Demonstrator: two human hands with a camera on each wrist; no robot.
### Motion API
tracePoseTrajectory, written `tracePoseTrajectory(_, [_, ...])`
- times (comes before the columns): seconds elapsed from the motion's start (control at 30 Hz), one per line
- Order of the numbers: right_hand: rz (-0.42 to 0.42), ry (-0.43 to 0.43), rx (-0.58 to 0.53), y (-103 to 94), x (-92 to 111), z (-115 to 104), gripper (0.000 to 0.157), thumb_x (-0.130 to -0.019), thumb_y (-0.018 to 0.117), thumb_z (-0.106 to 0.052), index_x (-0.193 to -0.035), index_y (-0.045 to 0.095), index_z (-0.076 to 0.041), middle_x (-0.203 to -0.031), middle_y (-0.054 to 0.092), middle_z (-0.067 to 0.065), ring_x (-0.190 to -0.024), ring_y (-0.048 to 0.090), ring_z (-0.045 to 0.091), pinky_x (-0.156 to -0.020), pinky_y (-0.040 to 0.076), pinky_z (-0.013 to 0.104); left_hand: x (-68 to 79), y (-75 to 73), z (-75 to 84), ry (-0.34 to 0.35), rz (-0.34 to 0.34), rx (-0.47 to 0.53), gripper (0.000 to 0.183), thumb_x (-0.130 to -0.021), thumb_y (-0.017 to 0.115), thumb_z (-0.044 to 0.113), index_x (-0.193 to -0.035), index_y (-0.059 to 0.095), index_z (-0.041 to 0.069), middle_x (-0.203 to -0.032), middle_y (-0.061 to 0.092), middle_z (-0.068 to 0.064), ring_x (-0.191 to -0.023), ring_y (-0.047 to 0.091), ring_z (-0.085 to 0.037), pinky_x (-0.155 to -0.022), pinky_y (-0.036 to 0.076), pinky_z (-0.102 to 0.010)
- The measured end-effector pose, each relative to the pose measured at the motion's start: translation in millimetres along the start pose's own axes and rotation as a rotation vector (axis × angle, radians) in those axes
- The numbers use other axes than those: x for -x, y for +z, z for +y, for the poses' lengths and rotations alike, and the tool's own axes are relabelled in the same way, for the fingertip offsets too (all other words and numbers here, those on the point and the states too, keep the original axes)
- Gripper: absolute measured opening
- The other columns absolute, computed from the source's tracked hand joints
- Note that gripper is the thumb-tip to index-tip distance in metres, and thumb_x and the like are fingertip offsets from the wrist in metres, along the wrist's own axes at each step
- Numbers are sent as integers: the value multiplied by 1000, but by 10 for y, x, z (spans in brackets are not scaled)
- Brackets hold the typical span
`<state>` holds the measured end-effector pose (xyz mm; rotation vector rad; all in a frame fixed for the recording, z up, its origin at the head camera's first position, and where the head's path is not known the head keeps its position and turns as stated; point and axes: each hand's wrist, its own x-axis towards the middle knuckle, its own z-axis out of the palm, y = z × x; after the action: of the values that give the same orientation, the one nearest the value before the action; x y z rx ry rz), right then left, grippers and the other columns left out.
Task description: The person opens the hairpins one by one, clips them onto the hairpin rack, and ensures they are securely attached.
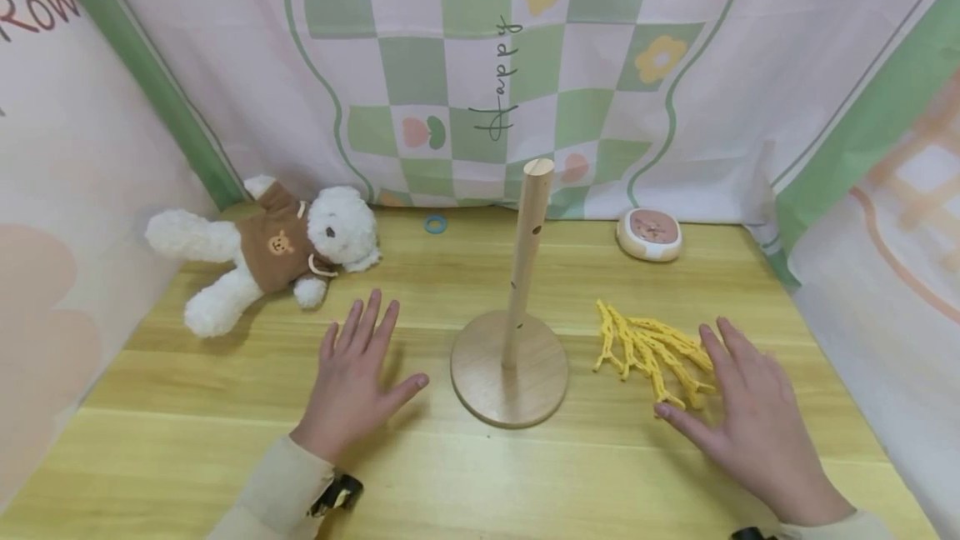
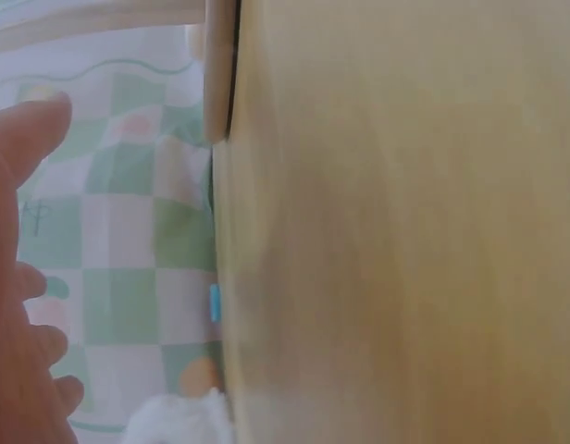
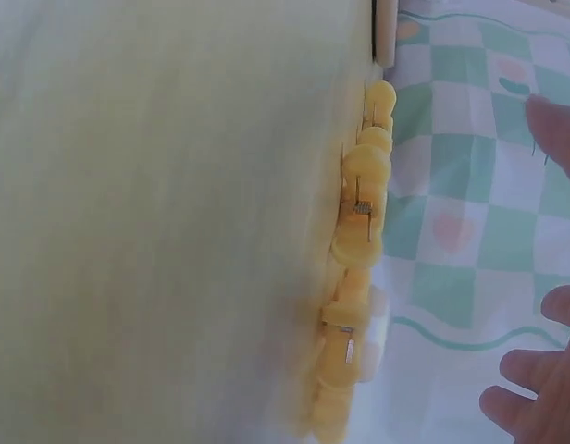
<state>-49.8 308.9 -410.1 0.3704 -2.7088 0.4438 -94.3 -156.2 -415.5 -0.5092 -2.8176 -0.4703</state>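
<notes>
Fingers spread, my left hand (image 1: 356,382) is held over the table, left of a wooden post on a round base (image 1: 480,382). It holds nothing. The post (image 1: 531,240) stands upright and has small holes along its side. My right hand (image 1: 757,423), also with spread fingers and nothing in its grasp, is beside several yellow branch-shaped pieces (image 1: 652,348). They lie together right of the post, and the hand covers part of their right end. In the right wrist view the yellow pieces (image 3: 359,176) appear edge-on along the tabletop; I cannot tell whether the fingers touch them.
A white plush toy in a brown shirt (image 1: 277,244) lies at the back left. Near the back edge are a small blue ring (image 1: 435,224) and a rounded white-and-pink device (image 1: 650,234). Patterned cloth (image 1: 412,65) hangs behind and at both sides of the wooden table (image 1: 450,490).
</notes>
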Motion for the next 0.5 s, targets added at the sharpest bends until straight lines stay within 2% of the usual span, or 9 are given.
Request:
tracePoseTrajectory(0.07, [-10, 19, -23, 9, -1, 27, 115, -73, 85, -50, -158, 25, -2, -161, 22, 27, -133, 33, 60, -112, 17, 73, -11, 24, -4, -10, -16, 16, 103, -86, 64, 67, -161, 21, 12, -167, 13, -15, -151, 16, -41, -115, 16, -69])
tracePoseTrajectory(0.27, [-40, 71, -84, 40, 21, 119, 112, -79, 83, -45, -160, 19, -5, -163, 19, 26, -138, 27, 60, -111, 13, 74, -46, 98, -17, -32, -92, 95, 105, -85, 63, 71, -161, 22, 12, -166, 20, -13, -150, 22, -39, -109, 26, -71])
tracePoseTrajectory(0.5, [-57, 94, -105, 56, 41, 205, 108, -82, 81, -42, -159, 19, -1, -162, 20, 27, -141, 25, 56, -118, 11, 65, -77, 198, -27, -35, -167, 227, 108, -82, 66, 71, -161, 22, 13, -165, 22, -11, -150, 22, -38, -111, 23, -70])
